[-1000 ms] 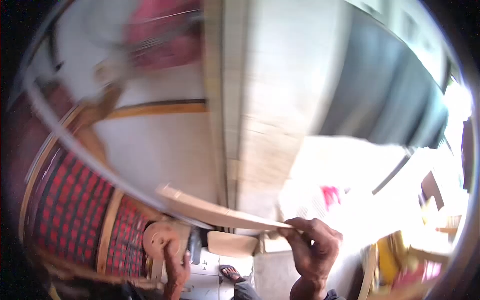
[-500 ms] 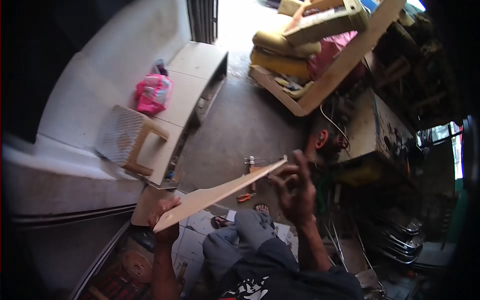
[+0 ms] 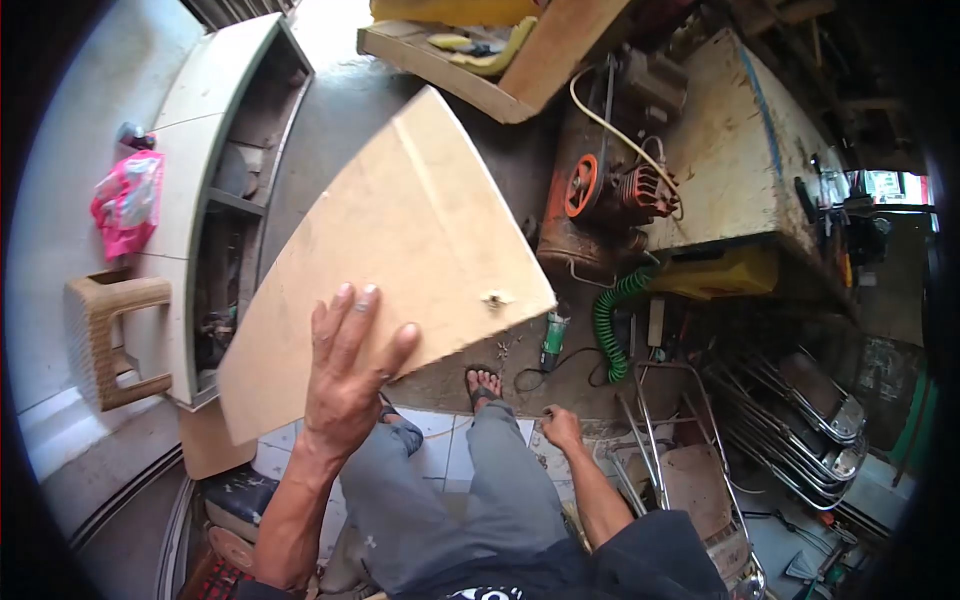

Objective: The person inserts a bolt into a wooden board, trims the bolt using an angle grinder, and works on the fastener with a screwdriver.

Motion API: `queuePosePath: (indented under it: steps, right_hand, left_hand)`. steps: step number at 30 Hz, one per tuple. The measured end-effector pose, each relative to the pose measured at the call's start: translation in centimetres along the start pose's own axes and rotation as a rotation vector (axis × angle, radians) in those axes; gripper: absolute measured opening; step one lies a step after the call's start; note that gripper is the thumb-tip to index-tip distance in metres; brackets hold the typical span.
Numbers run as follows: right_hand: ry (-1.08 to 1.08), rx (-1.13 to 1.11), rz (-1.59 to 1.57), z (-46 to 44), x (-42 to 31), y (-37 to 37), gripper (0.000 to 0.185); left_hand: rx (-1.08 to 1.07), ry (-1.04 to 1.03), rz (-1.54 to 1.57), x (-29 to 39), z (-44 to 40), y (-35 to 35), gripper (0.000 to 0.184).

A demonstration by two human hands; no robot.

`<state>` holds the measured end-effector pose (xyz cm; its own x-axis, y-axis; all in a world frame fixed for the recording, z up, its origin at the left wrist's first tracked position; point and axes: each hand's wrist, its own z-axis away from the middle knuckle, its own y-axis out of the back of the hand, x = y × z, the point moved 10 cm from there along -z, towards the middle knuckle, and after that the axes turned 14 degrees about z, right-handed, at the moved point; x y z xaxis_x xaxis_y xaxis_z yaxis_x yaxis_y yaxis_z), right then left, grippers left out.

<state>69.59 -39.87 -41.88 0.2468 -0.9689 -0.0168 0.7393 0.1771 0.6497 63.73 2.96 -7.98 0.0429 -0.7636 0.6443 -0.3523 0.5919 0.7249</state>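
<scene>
– Wooden board (image 3: 400, 220) is turned since the earlier frame: nearly edge-on then, broad face in view now. Right hand (image 3: 562, 427) is lower too, from up by the board's far end to beside the right knee (image 3: 500, 440).

– Left grip?

– Left hand (image 3: 345, 375) lies on the broad face near the lower edge, fingers extended and spread, thumb well out. Not wrapped round an edge. What bears the board's weight: cannot tell.

– Right grip?

– Apart from the board, fingers partly curled and foreshortened. Cannot tell how tightly, or whether it has hold of anything.

– Board location?

– Ahead of the knees, between the tiled bench (image 3: 190, 160) at left and the compressor (image 3: 590, 195) at right. Small dark-centred hole (image 3: 494, 300) near its right corner.

– Surroundings?

– Green power tool (image 3: 553, 338) on the floor (image 3: 350, 105), just beyond the right foot (image 3: 483, 383); green coiled hose (image 3: 604, 330) to its right. Woven-pattern stool (image 3: 95, 340) and pink bag (image 3: 130, 200) on the bench. Metal-framed chairs (image 3: 800, 440) far right.
</scene>
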Motion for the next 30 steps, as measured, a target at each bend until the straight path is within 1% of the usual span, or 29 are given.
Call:
queuePosePath:
  steps: [1, 2, 4, 5, 6, 7, 8, 9, 10, 11, 12, 14, 15, 16, 17, 18, 19, 21, 22, 24, 25, 27, 28, 30]
  right_hand:
    - [-0.015, -0.088, 0.038, -2.7, 0.5, -2.5, 0.033]
    - [-0.016, -0.108, 0.036, -4.8, 0.9, -4.5, 0.033]
    - [-0.001, -0.114, -0.115, -9.7, 0.0, -7.7, 0.037]
    - [0.028, -0.088, -0.119, -12.1, -0.8, -8.8, 0.035]
    - [0.024, -0.095, -0.124, -14.3, -1.1, -10.6, 0.035]
    - [0.107, -0.030, -0.168, -17.0, -2.4, -11.8, 0.031]
    - [0.187, 0.032, -0.210, -18.8, -3.6, -13.0, 0.028]
    - [0.182, 0.029, -0.215, -20.2, -4.1, -14.7, 0.028]
    - [0.168, 0.112, -0.270, -21.7, -5.0, -14.9, 0.029]
    - [0.159, 0.191, -0.324, -23.0, -5.6, -14.8, 0.030]
    - [0.177, 0.199, -0.329, -24.4, -6.3, -15.9, 0.030]
    - [0.144, 0.375, -0.222, -25.4, -6.3, -17.4, 0.024]
    - [0.150, 0.374, -0.226, -25.1, -5.8, -19.1, 0.024]
    - [0.152, 0.316, -0.294, -25.7, -5.4, -20.7, 0.034]
    - [0.153, 0.257, -0.360, -26.5, -5.0, -22.1, 0.046]
    - [0.165, 0.264, -0.356, -26.9, -4.8, -22.4, 0.046]
    - [0.229, 0.320, -0.364, -27.4, -5.0, -21.7, 0.041]
    - [0.341, 0.457, -0.384, -28.2, -5.4, -19.4, 0.032]
    - [0.381, 0.514, -0.387, -27.6, -5.0, -18.7, 0.027]
    - [0.450, 0.607, -0.384, -25.3, -4.2, -17.3, 0.018]
    - [0.443, 0.616, -0.360, -24.9, -3.5, -16.3, 0.018]
    - [0.359, 0.570, -0.401, -25.2, -2.2, -15.4, 0.018]
    - [0.363, 0.588, -0.384, -25.7, -2.0, -14.6, 0.018]
    - [0.449, 0.653, -0.275, -25.3, -2.5, -14.4, 0.018]
  left_hand:
    - [-0.075, 0.023, -0.002, -1.3, -0.5, -3.9, 0.060]
    - [-0.173, 0.058, -0.021, -2.4, -0.8, -7.9, 0.061]
    - [-0.328, 0.018, -0.111, -5.5, 0.1, -15.5, 0.069]
    - [-0.334, 0.012, -0.115, -7.2, 0.2, -18.3, 0.069]
    - [-0.408, 0.031, -0.117, -9.0, 1.1, -21.3, 0.072]
    - [-0.478, 0.044, -0.123, -10.9, 1.8, -24.1, 0.076]
    - [-0.485, 0.041, -0.122, -12.2, 2.4, -25.7, 0.076]
    - [-0.537, 0.056, -0.125, -13.7, 3.1, -27.4, 0.078]
    - [-0.578, 0.069, -0.136, -15.3, 3.5, -29.0, 0.079]
    - [-0.628, 0.076, -0.186, -16.5, 3.9, -30.4, 0.077]
    - [-0.616, 0.078, -0.202, -17.7, 4.1, -31.3, 0.077]
    - [-0.724, 0.040, -0.268, -19.7, 5.3, -33.8, 0.103]
    - [-0.729, 0.007, -0.315, -20.5, 6.0, -34.8, 0.118]
    - [-0.719, 0.005, -0.328, -21.3, 5.9, -35.5, 0.118]
    - [-0.757, 0.010, -0.280, -21.5, 5.9, -36.4, 0.111]
    - [-0.791, 0.021, -0.226, -21.7, 6.5, -37.3, 0.105]
    - [-0.768, 0.021, -0.238, -22.3, 6.9, -38.0, 0.105]
    - [-0.844, -0.080, -0.238, -22.5, 7.9, -40.3, 0.093]
    - [-0.831, -0.097, -0.234, -22.7, 8.0, -41.1, 0.093]
    - [-0.858, -0.171, -0.245, -22.6, 8.6, -42.9, 0.085]
    - [-0.849, -0.161, -0.196, -22.6, 8.9, -43.8, 0.079]
    - [-0.810, -0.197, -0.167, -22.5, 9.2, -45.0, 0.079]
    - [-0.773, -0.239, -0.165, -22.3, 8.7, -45.1, 0.078]
    - [-0.757, -0.237, -0.172, -22.4, 8.4, -45.4, 0.078]
